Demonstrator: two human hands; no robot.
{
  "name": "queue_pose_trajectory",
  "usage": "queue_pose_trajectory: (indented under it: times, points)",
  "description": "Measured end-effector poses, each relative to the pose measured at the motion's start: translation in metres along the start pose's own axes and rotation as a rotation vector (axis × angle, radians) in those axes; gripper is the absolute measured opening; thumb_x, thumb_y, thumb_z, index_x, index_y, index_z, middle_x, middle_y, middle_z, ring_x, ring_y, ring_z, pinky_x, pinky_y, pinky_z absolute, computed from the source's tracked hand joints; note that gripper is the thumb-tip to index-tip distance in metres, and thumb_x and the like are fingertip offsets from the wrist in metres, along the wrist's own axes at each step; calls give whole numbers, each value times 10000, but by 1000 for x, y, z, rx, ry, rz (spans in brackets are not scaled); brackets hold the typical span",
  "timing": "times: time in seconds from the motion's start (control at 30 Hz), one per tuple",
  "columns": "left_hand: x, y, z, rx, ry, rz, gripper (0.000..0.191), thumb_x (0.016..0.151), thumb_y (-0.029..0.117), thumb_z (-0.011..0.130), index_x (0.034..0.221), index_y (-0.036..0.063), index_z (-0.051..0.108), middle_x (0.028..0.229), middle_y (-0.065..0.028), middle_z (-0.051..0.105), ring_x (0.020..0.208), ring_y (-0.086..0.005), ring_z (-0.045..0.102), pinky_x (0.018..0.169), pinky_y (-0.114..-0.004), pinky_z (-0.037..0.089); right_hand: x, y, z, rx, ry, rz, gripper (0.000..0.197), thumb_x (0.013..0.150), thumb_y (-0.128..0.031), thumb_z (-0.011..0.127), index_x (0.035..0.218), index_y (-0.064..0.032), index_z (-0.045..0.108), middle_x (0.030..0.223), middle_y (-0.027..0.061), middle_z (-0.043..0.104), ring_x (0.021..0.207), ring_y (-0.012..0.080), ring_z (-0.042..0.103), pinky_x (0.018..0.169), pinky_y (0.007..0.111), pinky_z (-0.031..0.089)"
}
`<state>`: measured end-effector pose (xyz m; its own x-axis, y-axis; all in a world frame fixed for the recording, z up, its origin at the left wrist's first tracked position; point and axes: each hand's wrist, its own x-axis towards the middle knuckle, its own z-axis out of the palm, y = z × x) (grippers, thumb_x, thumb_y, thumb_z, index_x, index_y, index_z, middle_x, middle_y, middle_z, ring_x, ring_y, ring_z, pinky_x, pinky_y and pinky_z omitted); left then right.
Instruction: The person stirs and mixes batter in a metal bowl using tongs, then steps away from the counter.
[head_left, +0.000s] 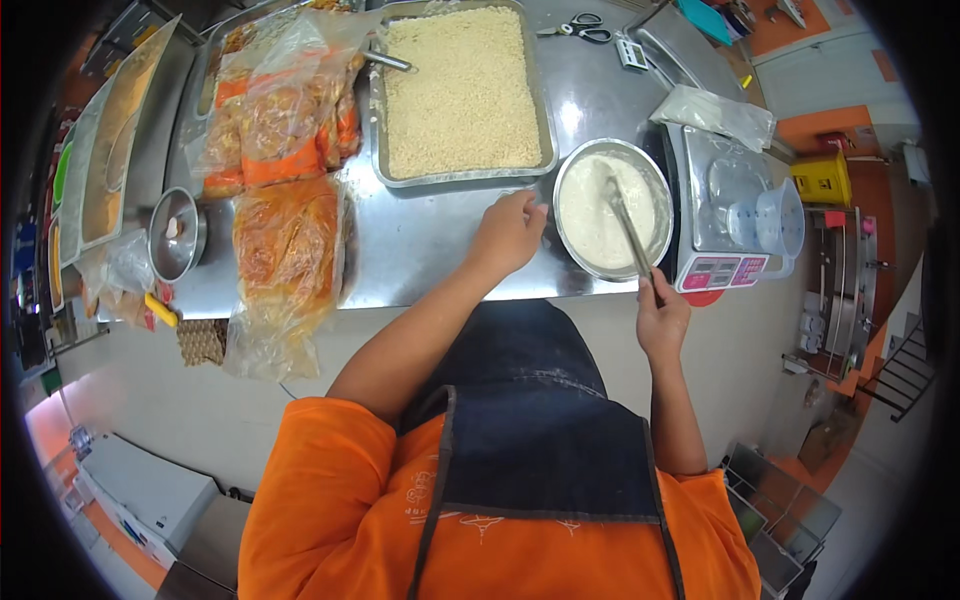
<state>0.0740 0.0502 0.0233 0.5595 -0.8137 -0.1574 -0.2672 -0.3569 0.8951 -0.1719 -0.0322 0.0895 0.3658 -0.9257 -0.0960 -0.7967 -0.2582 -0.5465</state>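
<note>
My right hand (664, 313) grips the handle of a long metal stirring utensil (630, 225). Its head is blurred and partly sunk in a pale, creamy batter (589, 202), so its exact kind is unclear. The batter fills much of a round stainless steel bowl (564, 244) at the table's front edge. Just left of that bowl is my left hand (510, 234), loosely curled, with nothing visible in it; a narrow gap appears between it and the rim. Beyond my left hand lies a deep metal tray (465, 178) of pale crumbly grains (461, 97).
A digital scale (720, 217) bearing a clear plastic measuring jug (780, 221) stands right of the bowl. Bagged orange-brown food (289, 232) lies at left, beside a small metal bowl (177, 232). Scissors (581, 28) and a small timer (631, 54) are at the back.
</note>
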Motion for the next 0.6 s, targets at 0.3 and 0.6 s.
queue_pose_trajectory:
  times: [0.3,0.6]
  points:
    - [18,5,14,-365,-127,-178,312,886,206,617,1068,-46,628,891,-145,686,732,-194,681,659,-319,537,-56,-17,-20,-18,-9,-69,261,878,-115,625,1085,43,650,618,125,576,523,123,516,523,266,429]
    - [20,6,18,-424,-113,-304,248,858,160,654,1011,-34,637,832,-77,664,651,-123,636,584,-236,500,-11,18,-21,-8,-106,-313,252,875,-117,622,1087,17,646,629,148,571,513,203,529,516,317,421]
